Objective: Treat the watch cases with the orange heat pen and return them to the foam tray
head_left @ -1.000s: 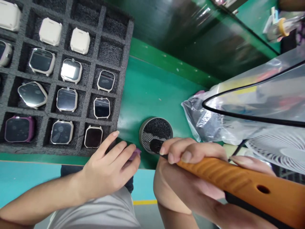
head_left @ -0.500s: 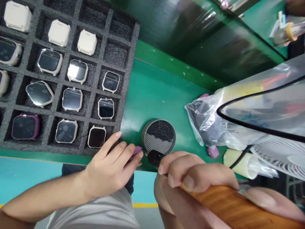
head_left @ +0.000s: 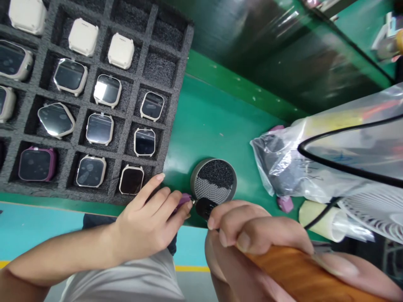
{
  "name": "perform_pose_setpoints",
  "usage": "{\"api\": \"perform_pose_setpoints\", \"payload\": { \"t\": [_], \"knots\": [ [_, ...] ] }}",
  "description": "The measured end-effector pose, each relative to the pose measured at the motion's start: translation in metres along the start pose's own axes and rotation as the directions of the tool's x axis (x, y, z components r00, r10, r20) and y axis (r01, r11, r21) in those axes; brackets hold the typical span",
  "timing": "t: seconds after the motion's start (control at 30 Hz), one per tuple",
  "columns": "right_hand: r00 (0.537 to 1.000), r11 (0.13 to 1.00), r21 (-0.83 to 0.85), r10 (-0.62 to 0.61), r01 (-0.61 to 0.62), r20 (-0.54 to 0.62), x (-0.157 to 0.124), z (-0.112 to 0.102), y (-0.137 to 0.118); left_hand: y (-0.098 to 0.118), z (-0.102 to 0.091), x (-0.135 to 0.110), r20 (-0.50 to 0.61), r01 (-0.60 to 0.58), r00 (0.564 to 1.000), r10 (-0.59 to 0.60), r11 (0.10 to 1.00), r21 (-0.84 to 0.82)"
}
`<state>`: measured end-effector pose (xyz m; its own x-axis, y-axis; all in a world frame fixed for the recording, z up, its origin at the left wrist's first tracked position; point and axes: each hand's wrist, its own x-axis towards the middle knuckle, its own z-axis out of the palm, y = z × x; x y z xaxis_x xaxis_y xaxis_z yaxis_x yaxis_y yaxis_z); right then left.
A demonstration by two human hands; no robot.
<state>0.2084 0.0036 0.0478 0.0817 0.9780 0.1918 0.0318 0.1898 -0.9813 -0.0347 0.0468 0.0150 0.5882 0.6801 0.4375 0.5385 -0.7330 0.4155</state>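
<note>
My left hand (head_left: pixel 154 216) is closed on a small purple watch case (head_left: pixel 184 199), pinched between thumb and fingers and mostly hidden by them. My right hand (head_left: pixel 252 228) grips a screwdriver (head_left: pixel 206 208) with a black nose and a thick orange-brown ribbed body. Its thin metal tip meets the purple piece, though the exact contact is too small to make out. Just beyond both hands stands a round grey tin (head_left: pixel 192 184) with tiny black bits over a dotted grey surface. Left of it lies a dark foam tray (head_left: pixel 115 155) with watches in its compartments.
Light watch cases and one purple watch (head_left: pixel 37 163) fill several tray pockets. To the right lie a clear plastic bag (head_left: pixel 277 155), a black cable (head_left: pixel 346 168), a cream roll (head_left: pixel 317 220), a small purple block (head_left: pixel 285 203) and a white fan grille (head_left: pixel 374 209).
The view has shifted slightly, so the tray and tin appear a little further right. Both hands keep their grips, with the screwdriver tip still at the purple watch case.
</note>
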Motion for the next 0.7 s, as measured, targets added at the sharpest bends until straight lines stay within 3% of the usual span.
{"api": "perform_pose_setpoints", "payload": {
  "t": [0.2, 0.47, 0.7],
  "knots": [
    [0.995, 1.000, -0.020, 0.018, -0.020, -0.100, -0.001, 0.016, 0.003, 0.000, 0.001, -0.001, -0.006, 0.008, 1.000, -0.008, 1.000, 0.003],
    [0.960, 0.996, -0.087, -0.010, -0.014, -0.280, 0.012, 0.060, -0.027, 0.001, 0.005, -0.001, -0.041, 0.011, 0.999, -0.011, 1.000, 0.001],
    [0.980, 0.995, -0.081, 0.049, -0.065, -0.191, 0.004, 0.045, -0.030, 0.000, 0.006, -0.001, -0.047, 0.012, 0.999, -0.012, 1.000, 0.000]
  ]
}}
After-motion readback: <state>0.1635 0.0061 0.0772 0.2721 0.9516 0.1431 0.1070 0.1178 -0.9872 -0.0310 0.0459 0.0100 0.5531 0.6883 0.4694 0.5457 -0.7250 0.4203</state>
